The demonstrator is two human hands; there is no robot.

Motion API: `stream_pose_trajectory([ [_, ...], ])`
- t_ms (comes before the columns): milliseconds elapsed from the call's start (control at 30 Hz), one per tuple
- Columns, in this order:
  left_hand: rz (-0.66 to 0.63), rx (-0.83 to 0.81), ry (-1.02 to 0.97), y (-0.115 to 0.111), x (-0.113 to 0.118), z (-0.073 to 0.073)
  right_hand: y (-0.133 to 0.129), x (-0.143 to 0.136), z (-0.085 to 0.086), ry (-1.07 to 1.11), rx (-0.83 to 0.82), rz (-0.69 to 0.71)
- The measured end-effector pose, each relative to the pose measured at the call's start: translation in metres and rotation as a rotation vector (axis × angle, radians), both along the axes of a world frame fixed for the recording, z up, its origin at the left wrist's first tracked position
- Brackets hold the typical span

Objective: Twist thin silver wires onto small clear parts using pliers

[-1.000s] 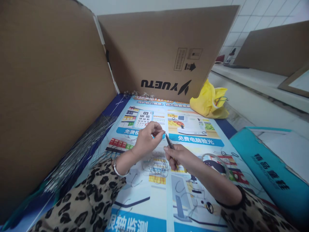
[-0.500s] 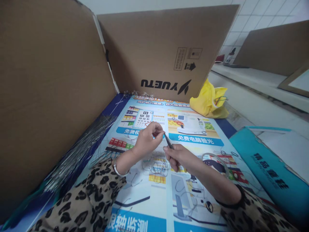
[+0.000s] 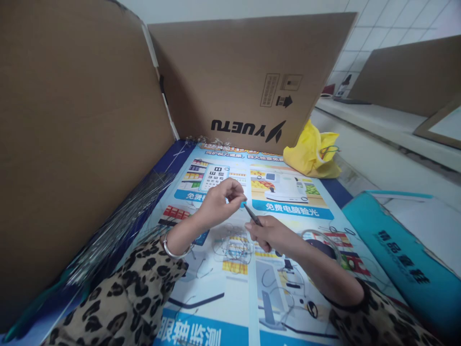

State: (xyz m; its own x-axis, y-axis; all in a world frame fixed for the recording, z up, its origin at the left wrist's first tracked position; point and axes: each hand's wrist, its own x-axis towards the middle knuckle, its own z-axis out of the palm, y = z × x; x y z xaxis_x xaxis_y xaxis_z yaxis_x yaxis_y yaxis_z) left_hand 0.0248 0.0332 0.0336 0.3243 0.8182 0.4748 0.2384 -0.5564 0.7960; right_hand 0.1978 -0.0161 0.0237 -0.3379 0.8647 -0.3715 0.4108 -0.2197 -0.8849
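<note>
Above the middle of the printed sheet, my left hand (image 3: 222, 204) is closed in a pinch; whatever sits between thumb and forefinger is too small to make out. My right hand (image 3: 268, 233) grips what look like dark needle-nose pliers (image 3: 253, 215), their handles hidden in the palm. The tip of the pliers points up and left, just short of the left fingertips. Below both hands lies a loose tangle of thin wire (image 3: 232, 245) on the sheet.
A long bundle of straight wires (image 3: 122, 223) lies at the left. Cardboard panels (image 3: 230, 77) stand behind and on the left. A yellow bag (image 3: 311, 151) is at the back right, a teal box (image 3: 392, 240) at the right. Bent wire pieces (image 3: 288, 298) lie front right.
The tip of the pliers has drawn slightly down and away from my left fingertips, leaving a small gap. My left hand keeps its pinch, nearly in place.
</note>
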Motion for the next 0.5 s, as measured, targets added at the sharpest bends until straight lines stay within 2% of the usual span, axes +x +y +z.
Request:
stream_pose_trajectory([
  [267, 0.069, 0.023, 0.077, -0.001, 0.000, 0.000, 0.006, 0.008, -0.013, -0.154, 0.130, -0.013],
  [500, 0.079, 0.008, 0.108, -0.003, 0.001, 0.002, 0.007, 0.007, -0.013, -0.176, 0.147, -0.019],
])
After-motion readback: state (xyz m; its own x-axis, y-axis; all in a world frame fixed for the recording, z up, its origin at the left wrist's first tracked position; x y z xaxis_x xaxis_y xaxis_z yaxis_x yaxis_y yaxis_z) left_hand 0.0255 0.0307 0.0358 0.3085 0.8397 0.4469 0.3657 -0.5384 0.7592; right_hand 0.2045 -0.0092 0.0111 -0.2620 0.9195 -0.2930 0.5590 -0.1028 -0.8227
